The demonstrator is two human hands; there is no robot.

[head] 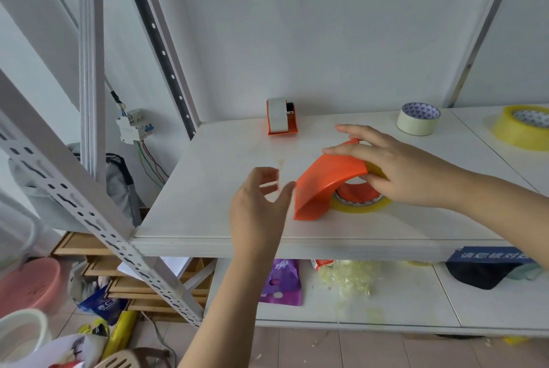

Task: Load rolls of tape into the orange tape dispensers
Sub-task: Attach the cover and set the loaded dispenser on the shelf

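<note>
An orange tape dispenser (325,182) lies on its side on the white shelf (214,177), with a yellowish tape roll (361,206) seated in it. My right hand (395,168) grips this dispenser and roll from above, thumb on the roll's edge. My left hand (261,204) hovers just left of the dispenser, fingers apart, holding nothing. A second orange dispenser (281,116) loaded with clear tape stands upright at the back of the shelf. A cream tape roll (418,118) and a yellow tape roll (521,127) sit at the back right.
Slotted metal shelf posts (89,198) rise at the left. A lower shelf (401,305) holds a purple bag (282,283), crumpled tape scraps (350,278) and a dark cloth (487,268). Wooden frames, a pink basin and clutter lie on the floor at lower left.
</note>
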